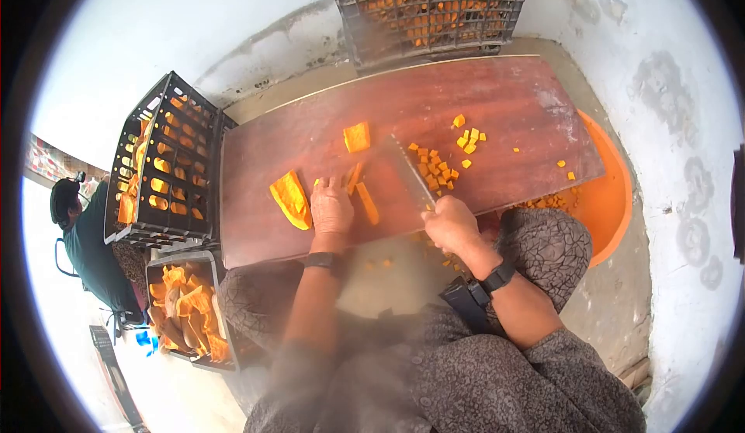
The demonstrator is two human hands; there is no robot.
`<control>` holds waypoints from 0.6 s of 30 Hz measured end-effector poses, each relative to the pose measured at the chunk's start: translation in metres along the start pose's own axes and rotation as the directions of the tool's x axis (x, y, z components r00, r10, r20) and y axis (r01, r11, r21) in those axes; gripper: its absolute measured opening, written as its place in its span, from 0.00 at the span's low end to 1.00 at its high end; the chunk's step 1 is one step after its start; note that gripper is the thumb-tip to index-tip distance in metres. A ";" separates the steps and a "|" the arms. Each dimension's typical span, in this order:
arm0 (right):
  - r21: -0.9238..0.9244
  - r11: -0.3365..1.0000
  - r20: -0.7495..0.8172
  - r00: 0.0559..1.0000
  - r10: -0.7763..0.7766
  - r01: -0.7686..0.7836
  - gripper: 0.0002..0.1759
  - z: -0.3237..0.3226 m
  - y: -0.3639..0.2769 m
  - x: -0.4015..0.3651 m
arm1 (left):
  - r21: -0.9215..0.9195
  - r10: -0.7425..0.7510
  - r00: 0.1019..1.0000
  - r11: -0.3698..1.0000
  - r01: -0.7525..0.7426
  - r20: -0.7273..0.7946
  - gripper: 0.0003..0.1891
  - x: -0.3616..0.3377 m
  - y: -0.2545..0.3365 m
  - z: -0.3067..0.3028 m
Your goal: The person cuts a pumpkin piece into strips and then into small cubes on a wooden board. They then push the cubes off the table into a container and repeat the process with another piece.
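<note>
My right hand is closed around the handle of a knife, its blade slanting up and left over the reddish board. Just right of the blade lies a pile of orange pumpkin cubes. My left hand lies on the board with its fingers stretched forward; what is under the palm is hidden. Beside its fingers are pumpkin strips, and a larger pumpkin piece is on its left. A pumpkin block sits farther back.
Yellow cubes lie toward the back right. An orange basin with cubes stands under the board's right edge. Black crates of pumpkin pieces stand at the left and back. A bin holds peeled-looking scraps. A person is at far left.
</note>
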State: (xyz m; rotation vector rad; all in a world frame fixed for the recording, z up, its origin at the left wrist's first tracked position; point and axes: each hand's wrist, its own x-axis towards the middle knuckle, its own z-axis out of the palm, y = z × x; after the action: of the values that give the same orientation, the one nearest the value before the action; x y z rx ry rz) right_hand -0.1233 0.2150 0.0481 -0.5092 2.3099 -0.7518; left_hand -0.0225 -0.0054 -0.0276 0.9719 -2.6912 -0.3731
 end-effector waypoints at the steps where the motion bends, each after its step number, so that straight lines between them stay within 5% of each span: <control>1: 0.010 1.000 -0.025 1.000 0.012 -0.012 0.17 -0.002 0.002 0.001 | 0.003 0.003 1.000 1.000 -0.003 -0.015 0.15 0.002 -0.006 0.001; 5: -0.016 0.999 -0.120 0.992 -0.030 0.028 0.19 -0.005 0.010 0.004 | 0.086 -0.017 0.996 0.996 0.024 -0.085 0.14 0.006 -0.038 0.011; 9: -0.120 0.989 -0.182 0.978 -0.103 0.082 0.20 -0.007 0.006 -0.003 | 0.215 0.148 0.914 0.974 -0.069 -0.377 0.13 -0.005 -0.015 -0.014; 12: -0.131 0.987 -0.157 0.981 -0.113 0.092 0.20 -0.009 0.003 -0.004 | 0.004 0.063 0.969 0.998 -0.063 -0.240 0.14 -0.013 0.006 -0.011; 16: -0.116 0.989 -0.161 0.981 -0.108 0.089 0.20 -0.009 0.005 -0.001 | 0.088 0.059 0.998 0.994 -0.060 0.020 0.19 -0.030 0.039 -0.010; 18: -0.112 0.990 -0.163 0.981 -0.108 0.090 0.20 -0.008 0.006 -0.001 | 0.040 0.140 0.990 0.990 -0.139 -0.024 0.19 -0.035 0.043 -0.001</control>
State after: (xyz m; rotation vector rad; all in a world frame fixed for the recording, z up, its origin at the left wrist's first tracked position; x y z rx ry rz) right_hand -0.1285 0.2234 0.0495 -0.6338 2.5072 -0.7496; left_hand -0.0214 0.0491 -0.0181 0.7872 -2.7314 -0.2788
